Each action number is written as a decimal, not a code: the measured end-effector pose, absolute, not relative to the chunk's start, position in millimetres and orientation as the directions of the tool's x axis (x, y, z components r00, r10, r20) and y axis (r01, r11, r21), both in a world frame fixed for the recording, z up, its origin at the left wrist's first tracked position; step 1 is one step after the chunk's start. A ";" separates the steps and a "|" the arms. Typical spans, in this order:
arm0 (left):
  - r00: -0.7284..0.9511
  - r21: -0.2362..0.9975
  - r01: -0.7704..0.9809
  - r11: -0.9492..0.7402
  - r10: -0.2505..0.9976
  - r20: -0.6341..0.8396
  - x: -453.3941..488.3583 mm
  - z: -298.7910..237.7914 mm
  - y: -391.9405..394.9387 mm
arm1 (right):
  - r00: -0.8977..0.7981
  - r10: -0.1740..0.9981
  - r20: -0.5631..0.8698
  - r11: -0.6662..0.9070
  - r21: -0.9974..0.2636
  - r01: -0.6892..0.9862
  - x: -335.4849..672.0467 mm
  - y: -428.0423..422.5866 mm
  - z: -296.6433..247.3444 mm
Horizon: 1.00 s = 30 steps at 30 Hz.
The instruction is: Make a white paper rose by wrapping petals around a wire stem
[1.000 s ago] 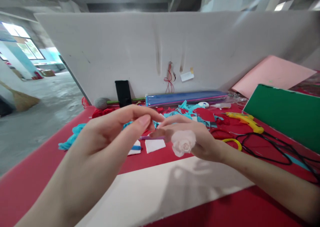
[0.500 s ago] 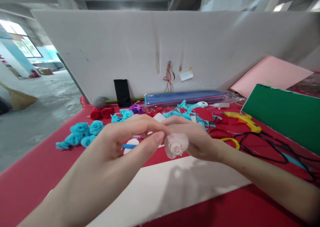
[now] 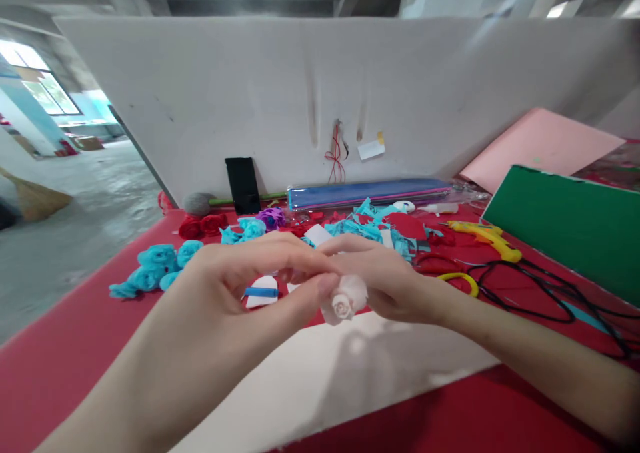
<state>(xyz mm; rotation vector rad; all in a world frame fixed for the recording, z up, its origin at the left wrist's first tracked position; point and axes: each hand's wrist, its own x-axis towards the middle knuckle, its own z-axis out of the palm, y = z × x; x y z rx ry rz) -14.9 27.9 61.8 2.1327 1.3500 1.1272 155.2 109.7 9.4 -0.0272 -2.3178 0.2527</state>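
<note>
A small white paper rose (image 3: 344,300) hangs above a white sheet (image 3: 320,380) on the red table. My right hand (image 3: 387,276) holds the rose from behind with its fingers curled round it. My left hand (image 3: 240,280) meets it from the left, thumb and fingertips pinched on the rose's edge. Both hands touch at the flower.
Blue paper roses (image 3: 160,263), red roses (image 3: 203,225) and a purple one (image 3: 271,218) lie at the back left. Blue and red paper scraps (image 3: 380,226), a yellow glue gun (image 3: 483,234) with black cable, yellow-handled scissors (image 3: 457,280), a green board (image 3: 570,223) and a pink sheet (image 3: 540,146) fill the right.
My hands have dropped slightly and drawn together. The left thumb and fingers have closed onto the rose, which has tilted downward.
</note>
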 end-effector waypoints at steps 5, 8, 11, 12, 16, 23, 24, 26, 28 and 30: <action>0.173 0.646 0.534 -0.545 0.818 0.548 -11.9 57.4 28.6 | -0.691 0.120 0.713 0.980 -0.198 -0.034 154.6 107.4 9.1; 0.131 0.651 0.506 -0.566 0.796 0.590 -11.3 54.2 27.3 | -0.695 0.154 0.702 0.971 -0.237 -0.024 154.8 104.4 11.5; 0.128 0.642 0.521 -0.563 0.795 0.593 -12.4 54.1 26.2 | -0.720 0.197 0.666 0.954 -0.299 -0.015 154.6 101.4 14.4; 0.142 0.640 0.527 -0.559 0.800 0.583 -12.9 55.0 26.3 | -0.724 0.211 0.657 0.950 -0.312 -0.006 154.6 101.0 15.1; 0.190 0.615 0.553 -0.562 0.804 0.563 -13.3 61.0 28.6 | -0.719 0.203 0.664 0.950 -0.312 -0.020 155.0 102.6 15.3; 0.096 0.751 0.482 -0.452 0.879 0.467 -8.6 58.1 27.9 | -0.678 0.116 0.726 0.975 -0.215 -0.063 155.2 107.5 12.9; 0.042 0.782 0.437 -0.446 0.878 0.477 -8.6 55.6 28.0 | -0.680 0.113 0.725 0.980 -0.195 -0.045 155.3 107.6 12.9; -0.037 0.817 0.374 -0.439 0.873 0.486 -10.0 50.9 29.1 | -0.670 0.117 0.733 0.985 -0.169 -0.012 155.7 107.6 12.8; -0.045 0.827 0.367 -0.427 0.879 0.474 -12.6 48.1 31.1 | -0.655 0.145 0.742 0.982 -0.190 0.002 156.0 107.2 12.6; -0.034 0.824 0.382 -0.418 0.885 0.465 -15.8 48.3 33.4 | -0.654 0.191 0.732 0.966 -0.259 -0.007 156.0 106.2 12.8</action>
